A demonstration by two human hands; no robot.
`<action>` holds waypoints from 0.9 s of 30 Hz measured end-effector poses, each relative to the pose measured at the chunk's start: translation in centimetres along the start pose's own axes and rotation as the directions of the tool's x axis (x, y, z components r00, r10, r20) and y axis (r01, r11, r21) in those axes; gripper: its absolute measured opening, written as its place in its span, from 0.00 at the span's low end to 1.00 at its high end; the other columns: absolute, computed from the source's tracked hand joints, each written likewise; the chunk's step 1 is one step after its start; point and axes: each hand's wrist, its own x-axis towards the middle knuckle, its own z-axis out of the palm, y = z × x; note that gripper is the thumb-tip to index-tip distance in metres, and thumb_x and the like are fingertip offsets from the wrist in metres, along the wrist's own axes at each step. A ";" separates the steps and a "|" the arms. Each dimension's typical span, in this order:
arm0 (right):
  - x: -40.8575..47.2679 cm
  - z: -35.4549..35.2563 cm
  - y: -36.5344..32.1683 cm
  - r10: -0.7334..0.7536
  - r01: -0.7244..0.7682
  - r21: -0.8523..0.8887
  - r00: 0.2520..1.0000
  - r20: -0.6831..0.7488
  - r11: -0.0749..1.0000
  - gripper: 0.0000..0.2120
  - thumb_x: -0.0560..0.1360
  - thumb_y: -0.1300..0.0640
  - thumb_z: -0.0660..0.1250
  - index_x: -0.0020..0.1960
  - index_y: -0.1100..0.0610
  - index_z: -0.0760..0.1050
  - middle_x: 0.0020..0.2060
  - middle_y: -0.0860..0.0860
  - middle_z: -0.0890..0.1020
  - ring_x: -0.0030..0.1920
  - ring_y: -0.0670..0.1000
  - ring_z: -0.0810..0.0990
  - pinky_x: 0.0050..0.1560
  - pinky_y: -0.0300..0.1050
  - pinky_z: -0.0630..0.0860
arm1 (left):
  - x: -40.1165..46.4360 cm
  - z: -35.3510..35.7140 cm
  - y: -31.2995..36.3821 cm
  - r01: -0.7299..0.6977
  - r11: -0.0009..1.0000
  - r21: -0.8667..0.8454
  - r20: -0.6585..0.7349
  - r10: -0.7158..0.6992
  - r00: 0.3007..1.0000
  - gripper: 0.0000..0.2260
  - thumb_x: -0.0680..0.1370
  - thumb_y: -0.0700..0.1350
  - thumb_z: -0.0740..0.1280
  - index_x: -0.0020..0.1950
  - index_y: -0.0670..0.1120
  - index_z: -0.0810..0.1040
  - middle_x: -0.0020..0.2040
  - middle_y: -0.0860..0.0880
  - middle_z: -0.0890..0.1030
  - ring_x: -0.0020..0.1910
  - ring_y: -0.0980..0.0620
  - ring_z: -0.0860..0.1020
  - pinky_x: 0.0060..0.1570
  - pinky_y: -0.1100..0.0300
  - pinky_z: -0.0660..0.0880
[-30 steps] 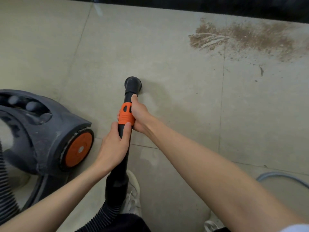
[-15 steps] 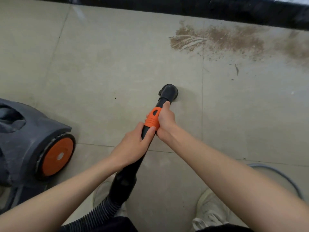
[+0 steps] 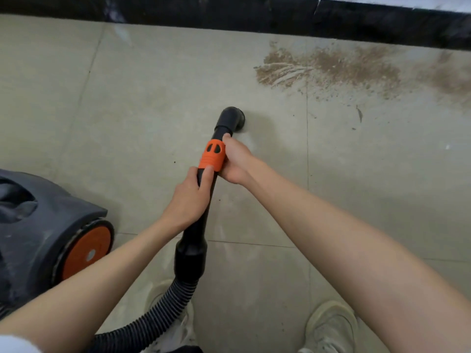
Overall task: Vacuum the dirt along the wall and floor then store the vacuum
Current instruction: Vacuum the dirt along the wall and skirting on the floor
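Currently the vacuum wand [image 3: 204, 205] is gripped by both hands, the left hand [image 3: 187, 200] curled round the black tube just below the orange collar [image 3: 212, 156] and the right hand [image 3: 235, 163] wrapped beside that collar, with the nozzle [image 3: 230, 118] held over bare tile. The dirt [image 3: 336, 67] is spread along the black baseboard [image 3: 229, 16], up and to the right, well apart from the nozzle. The step would best be done with the mouth kept low to the floor [image 3: 127, 98] and drawn slowly through the patch toward the wall.
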 end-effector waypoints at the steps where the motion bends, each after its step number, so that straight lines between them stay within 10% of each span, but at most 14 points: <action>1: 0.2 -0.3 -0.3 -0.017 0.017 -0.048 1.000 0.018 0.999 0.19 0.84 0.50 0.54 0.65 0.64 0.69 0.41 0.57 0.77 0.37 0.54 0.78 0.46 0.51 0.76 | 0.7 -0.1 0.1 0.005 1.000 -0.018 -0.011 -0.005 1.000 0.17 0.82 0.57 0.50 0.52 0.44 0.68 0.44 0.48 0.74 0.45 0.46 0.71 0.42 0.56 0.62; 8: -0.2 -4.7 -0.9 -0.043 0.074 -0.491 0.996 0.075 0.868 0.13 0.82 0.52 0.60 0.54 0.62 0.74 0.44 0.56 0.78 0.48 0.54 0.78 0.49 0.45 0.78 | 7.2 -1.2 2.8 0.080 0.977 -0.199 0.054 -0.070 0.996 0.24 0.81 0.60 0.48 0.56 0.42 0.70 0.48 0.45 0.76 0.47 0.46 0.74 0.48 0.53 0.70; 14: -0.9 -4.5 -0.5 0.021 0.159 -0.506 0.943 0.331 0.848 0.15 0.80 0.47 0.62 0.55 0.59 0.75 0.48 0.54 0.81 0.51 0.51 0.79 0.56 0.46 0.76 | 12.9 -1.9 6.6 0.223 0.883 -0.414 0.264 -0.117 0.957 0.31 0.80 0.62 0.47 0.67 0.38 0.66 0.48 0.45 0.74 0.45 0.48 0.74 0.46 0.55 0.73; 27: -3.3 -3.2 -6.8 -0.464 0.408 -0.697 0.878 0.122 0.590 0.15 0.80 0.45 0.58 0.49 0.57 0.72 0.42 0.51 0.77 0.42 0.51 0.77 0.40 0.43 0.72 | 13.8 -2.9 15.4 0.318 0.805 -0.501 0.328 -0.164 0.930 0.25 0.81 0.61 0.49 0.54 0.39 0.69 0.41 0.45 0.74 0.38 0.50 0.74 0.37 0.59 0.73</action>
